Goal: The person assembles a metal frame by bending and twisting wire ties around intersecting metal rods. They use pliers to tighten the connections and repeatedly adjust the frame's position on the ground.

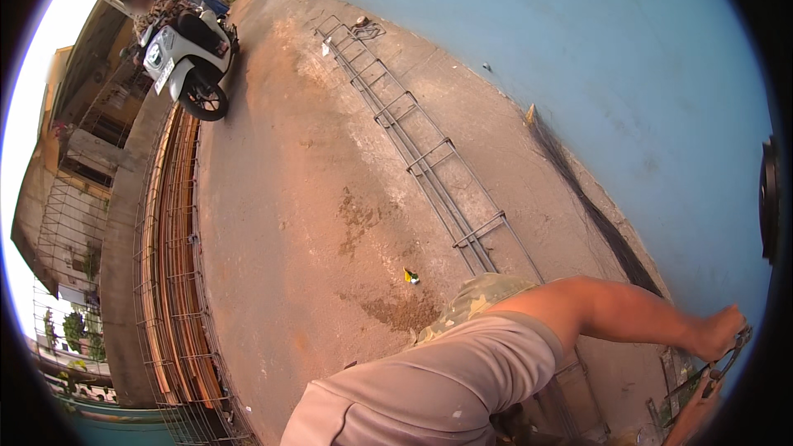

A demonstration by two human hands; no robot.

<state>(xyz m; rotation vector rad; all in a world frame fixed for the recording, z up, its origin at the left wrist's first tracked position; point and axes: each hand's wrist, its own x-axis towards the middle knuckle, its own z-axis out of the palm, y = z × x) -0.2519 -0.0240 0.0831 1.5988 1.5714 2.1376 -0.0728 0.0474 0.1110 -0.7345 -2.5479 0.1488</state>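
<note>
My left arm, in a beige sleeve, reaches across to the right edge of the view. There my left hand (717,335) is closed beside some dark metal (732,353), too small and too near the rim to name. Just below, part of my right forearm and hand (698,409) shows, its fingers mostly hidden. A long steel rebar cage (420,157) with rectangular stirrups lies on the ground, running from far ahead to beside my camouflage-clad knee (475,301). Its near end passes under my arm.
A blue wall (595,58) rises on the right, with a bundle of thin dark rods or wire (591,206) along its foot. At left are a rusty bar stack (169,264) inside mesh and a person on a white scooter (186,62). A small yellow-green scrap (410,276) lies on the concrete.
</note>
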